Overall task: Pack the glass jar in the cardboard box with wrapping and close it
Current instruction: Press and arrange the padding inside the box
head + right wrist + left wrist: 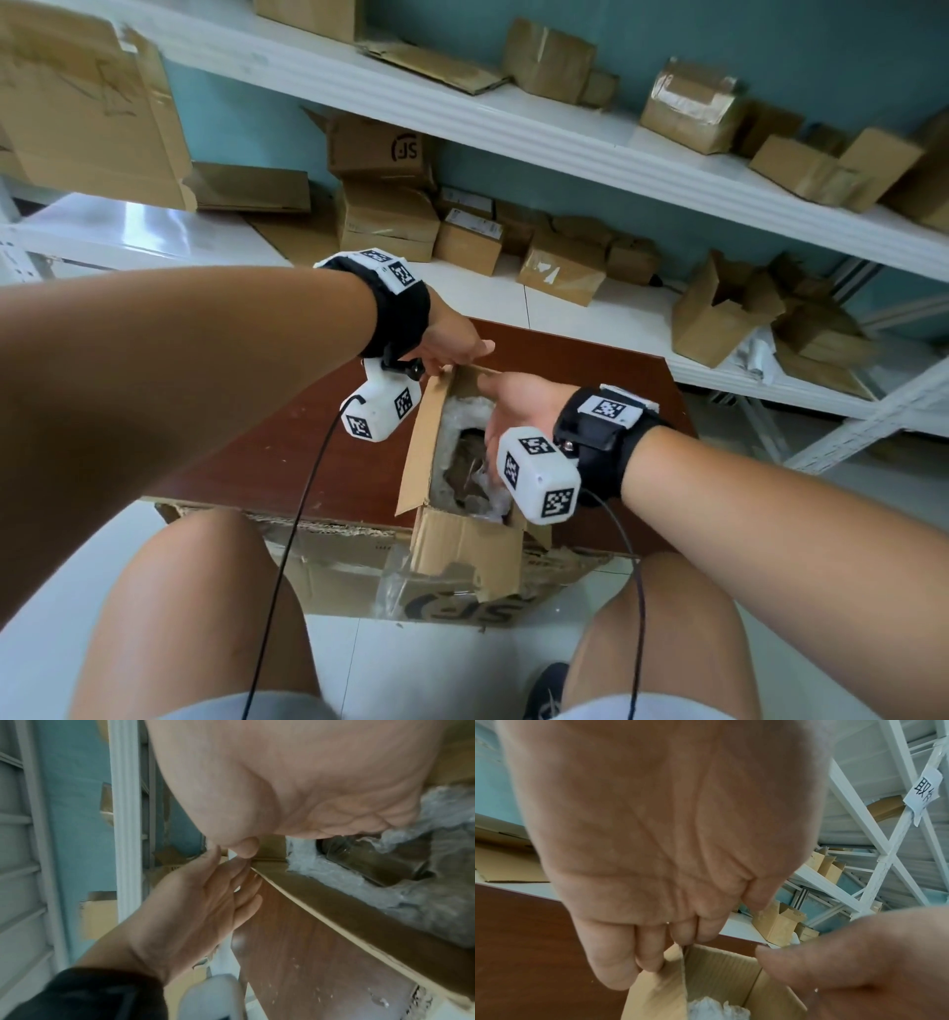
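Observation:
An open cardboard box (423,447) stands on a dark red-brown table (246,452), its flaps up. Inside, white bubble wrap (454,411) surrounds the glass jar (372,866), which lies on its side and shows through a gap in the wrap (334,882). My left hand (452,344) is at the box's far left corner, with straight fingers (244,882) against the outside of a flap (659,990). My right hand (513,406) hovers over the opening. Its thumb (246,847) touches the far corner and its fingers point down into the box. Neither hand grips anything.
A large flattened printed carton (359,575) hangs off the table's near edge above my knees. White shelves (565,133) behind and to the right hold several cardboard boxes (719,313). Cables run from both wrist cameras down past my legs.

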Available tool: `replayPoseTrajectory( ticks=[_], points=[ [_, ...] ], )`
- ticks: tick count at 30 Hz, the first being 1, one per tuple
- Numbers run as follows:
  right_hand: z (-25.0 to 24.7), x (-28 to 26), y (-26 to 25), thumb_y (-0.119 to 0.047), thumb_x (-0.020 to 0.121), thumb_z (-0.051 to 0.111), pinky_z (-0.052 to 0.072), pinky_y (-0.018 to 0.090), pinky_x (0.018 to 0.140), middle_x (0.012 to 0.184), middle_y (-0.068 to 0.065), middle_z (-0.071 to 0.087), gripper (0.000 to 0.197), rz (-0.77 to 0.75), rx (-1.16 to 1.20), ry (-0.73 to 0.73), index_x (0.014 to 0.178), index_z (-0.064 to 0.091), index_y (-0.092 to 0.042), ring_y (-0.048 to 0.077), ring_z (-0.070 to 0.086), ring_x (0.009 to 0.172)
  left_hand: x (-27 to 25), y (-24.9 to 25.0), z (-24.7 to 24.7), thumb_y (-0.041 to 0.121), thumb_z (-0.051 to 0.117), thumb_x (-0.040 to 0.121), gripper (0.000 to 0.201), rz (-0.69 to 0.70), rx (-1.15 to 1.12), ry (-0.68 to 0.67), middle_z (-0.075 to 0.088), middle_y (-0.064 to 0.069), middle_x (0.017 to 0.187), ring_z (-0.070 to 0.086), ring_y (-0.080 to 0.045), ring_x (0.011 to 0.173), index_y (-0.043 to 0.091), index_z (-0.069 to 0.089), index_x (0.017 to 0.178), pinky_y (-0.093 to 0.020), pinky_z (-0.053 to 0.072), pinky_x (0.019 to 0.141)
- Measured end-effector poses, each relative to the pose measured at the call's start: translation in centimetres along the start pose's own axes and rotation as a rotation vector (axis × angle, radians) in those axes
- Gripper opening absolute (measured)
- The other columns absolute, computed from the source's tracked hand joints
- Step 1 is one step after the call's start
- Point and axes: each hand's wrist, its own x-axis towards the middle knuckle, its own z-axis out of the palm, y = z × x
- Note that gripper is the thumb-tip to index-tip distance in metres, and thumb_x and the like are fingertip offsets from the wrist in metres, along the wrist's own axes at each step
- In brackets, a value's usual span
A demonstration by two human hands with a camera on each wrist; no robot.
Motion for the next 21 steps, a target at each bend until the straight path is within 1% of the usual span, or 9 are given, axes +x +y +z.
replayPoseTrajectory(
  ticks=[1,2,4,8,11,13,17,19,21],
  points=[
    [-0.1,0.6,0.1,-0.040,0.105,0.035,0.049,0.031,0.037,0.115,0.039,0.056,0.060,-0.004,0.003,0.049,0.146,0.025,0.003,0.037,0.063,0.081,0.1,0.1,0.1,0.054,0.027,0.101,0.070,0.004,0.002,0.003,0.019,-0.009,0.160,0.028,-0.026,0.143,0.011,0.013,0.154,-0.046,0.024,0.118],
    [-0.2,1.3,0.1,-0.038,0.104,0.038,0.049,0.031,0.039,0.104,0.032,0.059,0.055,-0.029,0.014,0.111,0.138,0.034,0.005,0.035,0.060,0.077,0.1,0.2,0.2,0.054,0.027,0.101,0.070,0.012,0.009,0.014,0.020,-0.010,0.159,0.029,-0.027,0.143,0.010,0.014,0.154,-0.046,0.025,0.117],
    [-0.5,3.1,0.1,-0.036,0.101,0.045,0.051,0.031,0.050,0.081,0.019,0.057,0.037,-0.048,-0.006,0.227,0.103,0.048,0.001,0.029,0.057,0.066,0.0,0.4,0.3,0.052,0.026,0.102,0.068,0.017,0.016,0.021,0.025,-0.011,0.157,0.032,-0.028,0.140,0.008,0.017,0.153,-0.044,0.029,0.114],
    [-0.4,6.6,0.1,-0.046,0.094,0.049,0.050,0.047,0.093,0.091,0.019,0.061,0.042,-0.068,-0.156,0.305,0.085,0.047,-0.006,0.033,0.065,0.093,0.2,0.2,-0.1,0.055,0.027,0.100,0.065,0.024,0.005,-0.018,0.040,-0.010,0.131,0.039,-0.021,0.114,0.007,0.033,0.144,-0.037,0.037,0.098],
    [0.0,7.5,0.0,-0.043,0.099,0.042,0.050,0.043,0.094,0.083,0.014,0.057,0.043,-0.058,-0.210,0.334,0.077,0.045,-0.006,0.029,0.063,0.092,0.2,0.1,-0.1,0.052,0.029,0.101,0.063,0.025,-0.034,-0.014,0.032,-0.009,0.152,0.038,-0.024,0.132,0.011,0.026,0.149,-0.041,0.031,0.112],
    [0.1,7.7,0.3,-0.039,0.103,0.036,0.050,0.036,0.083,0.077,0.012,0.052,0.043,-0.053,-0.205,0.336,0.084,0.048,-0.002,0.027,0.059,0.081,0.2,0.0,0.0,0.051,0.029,0.102,0.065,0.035,-0.035,-0.018,0.023,-0.008,0.159,0.029,-0.026,0.142,0.012,0.018,0.153,-0.045,0.026,0.116],
    [0.0,7.8,0.9,-0.047,0.102,0.031,0.047,0.041,0.085,0.095,0.020,0.054,0.049,-0.016,-0.206,0.292,0.116,0.045,-0.002,0.034,0.056,0.089,0.1,0.2,0.1,0.050,0.031,0.101,0.065,0.024,-0.059,-0.023,0.022,-0.007,0.159,0.028,-0.026,0.143,0.012,0.019,0.153,-0.047,0.026,0.117],
    [-0.4,7.7,1.2,-0.046,0.102,0.031,0.044,0.037,0.085,0.128,0.022,0.053,0.055,-0.045,-0.182,0.221,0.139,0.041,-0.006,0.038,0.054,0.116,0.1,0.2,0.1,0.050,0.031,0.102,0.065,0.032,-0.047,0.011,0.022,-0.008,0.159,0.031,-0.027,0.142,0.011,0.019,0.153,-0.046,0.028,0.116],
    [-0.9,7.2,1.4,-0.039,0.103,0.031,0.041,0.034,0.085,0.150,0.017,0.038,0.055,-0.096,-0.203,0.169,0.149,0.033,-0.008,0.033,0.041,0.136,0.2,0.2,0.2,0.049,0.031,0.102,0.065,0.016,-0.047,0.020,0.023,-0.009,0.158,0.032,-0.026,0.142,0.010,0.019,0.152,-0.045,0.029,0.116]
  ],
)
